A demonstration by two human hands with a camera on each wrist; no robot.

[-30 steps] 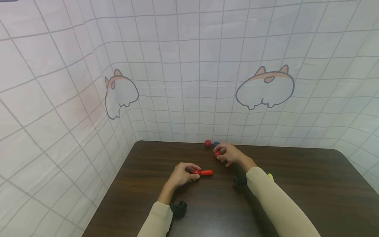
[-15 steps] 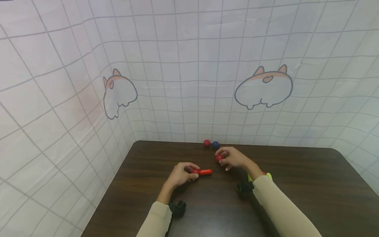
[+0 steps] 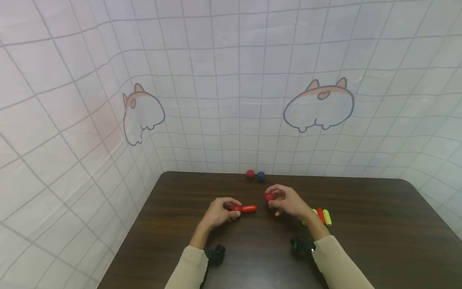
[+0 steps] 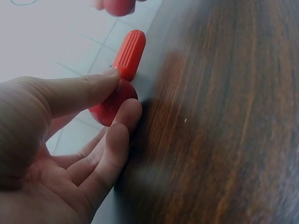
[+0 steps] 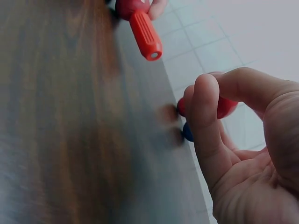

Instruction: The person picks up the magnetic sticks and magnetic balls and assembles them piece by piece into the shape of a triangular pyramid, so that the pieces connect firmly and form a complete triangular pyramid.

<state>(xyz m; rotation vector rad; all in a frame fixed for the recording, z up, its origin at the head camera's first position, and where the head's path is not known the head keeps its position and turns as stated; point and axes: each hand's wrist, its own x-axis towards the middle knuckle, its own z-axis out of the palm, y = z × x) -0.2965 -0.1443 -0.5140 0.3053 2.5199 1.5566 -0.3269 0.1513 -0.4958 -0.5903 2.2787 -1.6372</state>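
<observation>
On the left, my left hand (image 3: 218, 212) pinches a red ball (image 4: 112, 107) between thumb and fingertips, low over the dark wood table (image 3: 180, 224). Joined end to end with that ball is a red ridged rod (image 4: 131, 53), which points right toward the other hand in the head view. My right hand (image 3: 288, 201) holds a second red ball (image 3: 269, 197) between thumb and fingers, a short way beyond the rod's free end. In the right wrist view the fingers partly cover this ball (image 5: 227, 108).
Near the table's back edge sit another red ball (image 3: 250, 174) and a blue ball (image 3: 261, 176) side by side. Right of my right forearm lie a red rod (image 3: 320, 215) and yellow-green rods (image 3: 327, 217), one partly hidden by the wrist. A gridded white curtain (image 3: 231, 120) stands behind.
My right hand has drawn its red ball back from the rear edge toward me and slightly right, uncovering the blue ball and the loose rods. The left hand keeps its hold, nearly still.
</observation>
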